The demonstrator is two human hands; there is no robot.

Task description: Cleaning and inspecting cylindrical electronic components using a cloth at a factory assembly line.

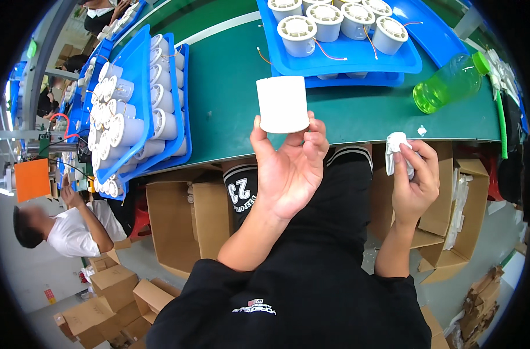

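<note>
My left hand [289, 177] is closed around the lower end of a smooth white cylindrical housing [282, 103], held up over the near edge of the green table. The housing's side faces me; its inside cannot be seen. At the table's front edge on the right, my right hand [415, 185] pinches a crumpled white cloth [394, 154] between thumb and fingers. Whether something sits inside the cloth is hidden. A small white scrap [422, 131] lies on the table just beyond that hand.
Blue trays [366, 63] of white housings with grilled tops and thin wires stand ahead. More stacked blue trays [186, 104] are on the left. A green bottle [448, 84] stands at right. Cardboard boxes [170, 224] flank my legs. A co-worker [79, 227] sits left.
</note>
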